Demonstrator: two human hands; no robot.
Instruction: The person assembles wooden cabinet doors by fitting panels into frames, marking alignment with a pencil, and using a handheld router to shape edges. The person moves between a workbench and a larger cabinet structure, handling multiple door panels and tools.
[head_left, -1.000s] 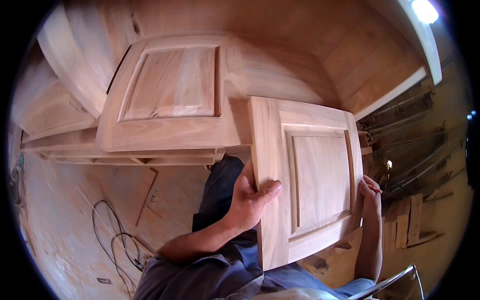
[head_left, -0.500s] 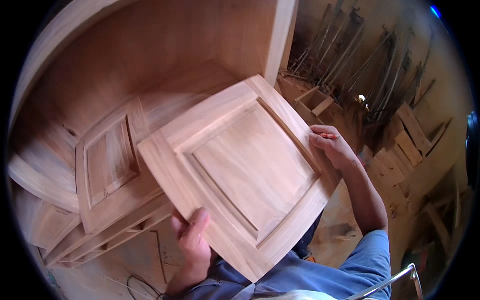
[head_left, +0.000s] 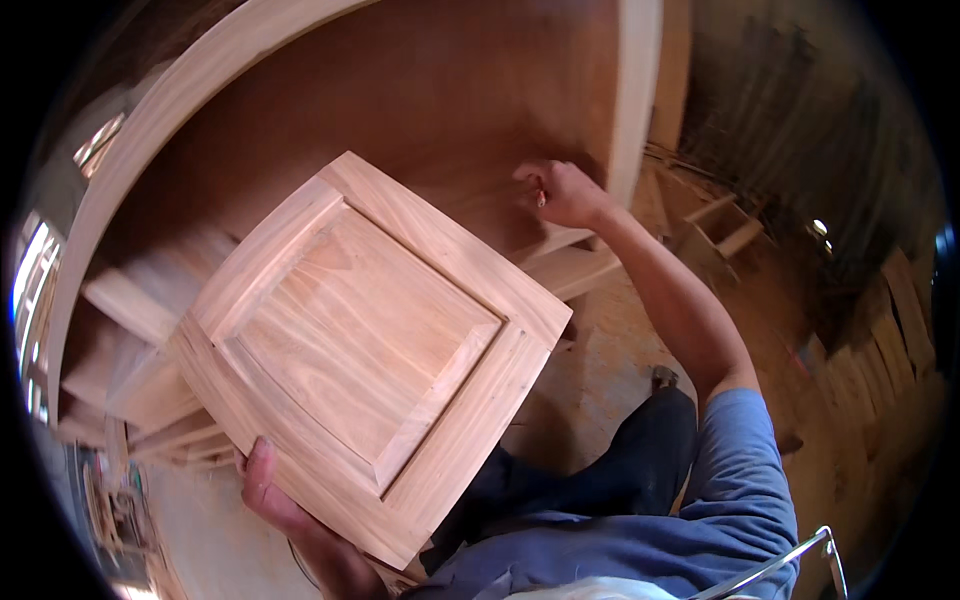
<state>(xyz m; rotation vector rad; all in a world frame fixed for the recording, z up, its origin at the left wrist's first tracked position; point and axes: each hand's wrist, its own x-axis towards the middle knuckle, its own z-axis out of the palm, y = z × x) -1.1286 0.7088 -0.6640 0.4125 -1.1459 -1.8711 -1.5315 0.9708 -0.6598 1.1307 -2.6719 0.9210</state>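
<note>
A raised-panel cabinet door (head_left: pixel 360 330) of pale, bare wood hangs tilted in front of me, its framed face toward me. My left hand (head_left: pixel 275 495) grips its lower left edge, the thumb on the face and the fingers hidden behind. My right hand (head_left: pixel 575 195) is off the door, raised beyond its upper right edge. A slim red stick, seemingly a pencil (head_left: pixel 541 198), sticks out of its curled fingers. That hand is in front of the brown inner wall of a large wooden cabinet (head_left: pixel 450 90).
The cabinet's pale frame (head_left: pixel 635 100) stands upright on the right and curves across the upper left. Wooden rails and boards (head_left: pixel 140 310) lie behind the door at left. A wooden box frame (head_left: pixel 720 225) and leaning planks (head_left: pixel 890 330) are at right, by a dark, blurred wall.
My right hand has let go of the door's right edge and moved up and forward, keeping the red pencil. The door has shifted left in my left hand. The view has swung too.
</note>
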